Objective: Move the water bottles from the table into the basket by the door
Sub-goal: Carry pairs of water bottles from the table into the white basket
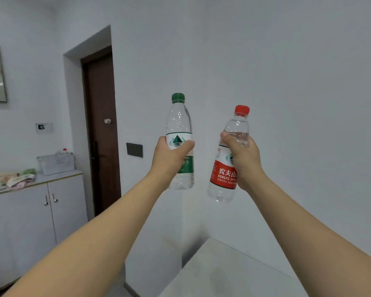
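**Two bottles in hand, basket across the room**

While both sets of fingers are wrapped round their loads, the carry is the step to get right. The left hand (169, 156) curls about the label band of the green-capped bottle (179, 142), thumb across the front, and holds it upright. The right hand (243, 159) grips the red-capped bottle (227, 159) at its upper half, fingers closed just below the shoulder, and this one leans with its base swung toward the other bottle. The two do not touch, though their lower ends are near.

Both bottles look full, so I judge a mid-body grip like the left's the steadier; the right's higher hold lets the base swing, and sliding the grip down would help before walking.

Outward from the hands, both arms reach forward at chest height over a corner of the pale table (234, 273). The white basket (56, 162) sits on the cabinet top (58, 176) just beside the dark door (101, 129), well apart from the hands, with what seems a red-capped bottle already inside. Clutter lies on the cabinet to the basket's left, so approach from the door side and lower each bottle in singly.
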The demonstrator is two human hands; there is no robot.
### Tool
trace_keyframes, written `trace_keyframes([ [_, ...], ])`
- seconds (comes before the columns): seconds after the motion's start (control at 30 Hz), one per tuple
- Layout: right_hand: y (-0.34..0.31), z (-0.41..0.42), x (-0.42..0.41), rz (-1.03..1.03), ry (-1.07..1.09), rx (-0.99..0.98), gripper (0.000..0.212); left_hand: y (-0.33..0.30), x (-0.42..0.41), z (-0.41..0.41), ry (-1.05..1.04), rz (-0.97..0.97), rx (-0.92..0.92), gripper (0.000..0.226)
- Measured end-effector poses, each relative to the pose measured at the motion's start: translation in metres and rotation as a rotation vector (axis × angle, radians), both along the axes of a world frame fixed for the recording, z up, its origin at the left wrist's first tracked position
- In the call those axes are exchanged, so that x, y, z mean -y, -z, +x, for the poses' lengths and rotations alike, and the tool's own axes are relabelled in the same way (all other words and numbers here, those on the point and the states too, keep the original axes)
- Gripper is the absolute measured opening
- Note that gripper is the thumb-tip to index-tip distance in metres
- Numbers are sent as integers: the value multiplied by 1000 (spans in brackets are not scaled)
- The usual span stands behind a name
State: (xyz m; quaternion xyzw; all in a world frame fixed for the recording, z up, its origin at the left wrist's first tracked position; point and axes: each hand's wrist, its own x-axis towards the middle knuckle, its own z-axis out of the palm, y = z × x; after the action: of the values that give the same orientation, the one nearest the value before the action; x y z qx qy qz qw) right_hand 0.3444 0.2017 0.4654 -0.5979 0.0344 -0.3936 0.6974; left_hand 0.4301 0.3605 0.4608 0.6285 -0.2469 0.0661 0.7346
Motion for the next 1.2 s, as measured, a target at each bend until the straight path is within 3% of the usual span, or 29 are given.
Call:
trace_keyframes([
  [0.17,-11,69,-92,6,-74,30,41,-8,-120,64,-55,-11,7,41],
  [0.4,4,171,-191,40,-161,-20,47,-4,-230,149,-165,16,-37,47],
  [0.8,19,379,-259,28,-251,-70,40,18,-275,333,-278,69,-79,42],
  [0.97,20,479,-259,14,-243,-79,38,2,-287,428,-359,172,-43,40],
  [1.2,32,604,-300,-18,-257,-140,33,6,-319,548,-297,343,-111,33],
])
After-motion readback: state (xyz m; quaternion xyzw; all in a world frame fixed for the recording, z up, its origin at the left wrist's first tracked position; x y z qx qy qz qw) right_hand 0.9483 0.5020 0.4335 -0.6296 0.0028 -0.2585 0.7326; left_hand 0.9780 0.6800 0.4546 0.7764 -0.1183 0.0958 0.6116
